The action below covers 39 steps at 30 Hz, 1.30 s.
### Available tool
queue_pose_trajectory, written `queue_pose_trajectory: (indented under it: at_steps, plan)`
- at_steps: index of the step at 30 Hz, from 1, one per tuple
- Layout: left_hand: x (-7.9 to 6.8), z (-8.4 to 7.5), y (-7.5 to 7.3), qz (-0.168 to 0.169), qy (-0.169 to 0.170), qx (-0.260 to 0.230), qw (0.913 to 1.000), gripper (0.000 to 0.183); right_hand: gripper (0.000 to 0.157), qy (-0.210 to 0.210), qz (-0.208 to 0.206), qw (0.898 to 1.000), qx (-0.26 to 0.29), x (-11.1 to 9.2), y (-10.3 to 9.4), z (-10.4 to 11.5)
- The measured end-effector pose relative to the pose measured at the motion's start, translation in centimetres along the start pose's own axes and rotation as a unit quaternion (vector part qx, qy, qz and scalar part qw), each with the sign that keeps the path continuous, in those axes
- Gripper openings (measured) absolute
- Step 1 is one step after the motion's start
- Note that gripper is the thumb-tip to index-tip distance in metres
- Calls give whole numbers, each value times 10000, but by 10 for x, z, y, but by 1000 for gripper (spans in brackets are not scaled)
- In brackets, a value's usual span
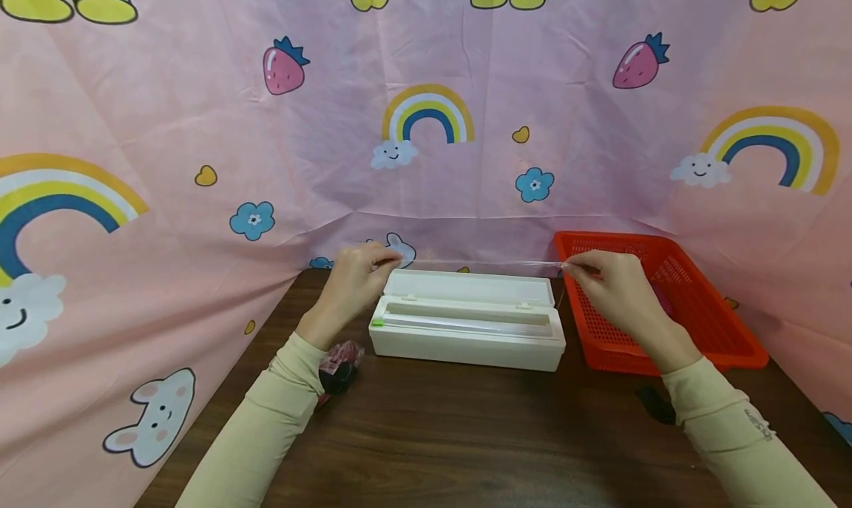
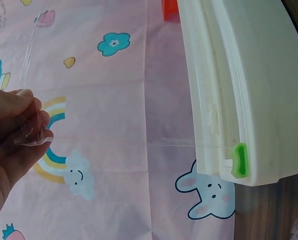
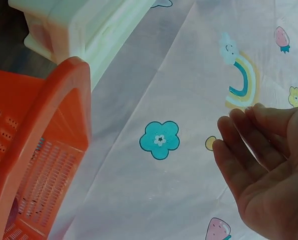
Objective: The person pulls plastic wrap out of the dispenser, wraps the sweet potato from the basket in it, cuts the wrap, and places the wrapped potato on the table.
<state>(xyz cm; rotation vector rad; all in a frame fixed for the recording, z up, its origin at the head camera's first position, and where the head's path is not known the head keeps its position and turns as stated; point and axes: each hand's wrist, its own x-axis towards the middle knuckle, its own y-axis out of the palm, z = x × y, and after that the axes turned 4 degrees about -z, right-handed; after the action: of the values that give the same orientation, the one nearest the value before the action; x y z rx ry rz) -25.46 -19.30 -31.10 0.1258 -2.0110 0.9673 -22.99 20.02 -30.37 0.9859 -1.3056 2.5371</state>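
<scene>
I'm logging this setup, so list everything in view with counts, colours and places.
Table: one, brown, foreground
Backdrop: one, printed pink-lilac, behind table
Box: one, white, opened, on table
Green tab: one, green, box's left end
Film: one, clear, stretched just above box in head view
Basket: one, red, right of box
Basket item: one visible, purplish-pink, inside basket, mostly hidden
Crinkly item: one, pink, left of box
Dark objects: two, black, lower left and right, unclear
Sleeves: two, pale yellow-green, both forearms
Left fingers: one set, bare, pinching film's left end
Right fingers: one set, bare, pinching its right end
</scene>
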Motion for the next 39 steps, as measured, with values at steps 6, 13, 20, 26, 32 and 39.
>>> queue_pose_trajectory:
  at_steps: [6, 13, 20, 26, 32, 39]
  plan:
    - [2, -1, -1, -127, 110, 26, 9999, 12, 23, -4, -39, 10000, -48, 1, -1, 1]
    - [4, -1, -1, -276, 236, 98, 9993, 10, 21, -82, -103, 9999, -75, 3, -3, 1]
    - [4, -3, -3, -406, 305, 112, 9986, 11, 20, -160, -199, 9996, -141, 3, -6, 3]
    - [3, -4, -5, -497, 366, 47, 9981, 11, 20, -200, -272, 9993, -160, 4, -9, 6]
    - [3, -5, -6, -642, 423, 72, 9970, 11, 21, -187, -265, 9994, -141, 4, -11, 9]
    - [4, -8, -9, -655, 407, 164, 9969, 11, 17, -263, -440, 9984, -250, 4, -14, 13]
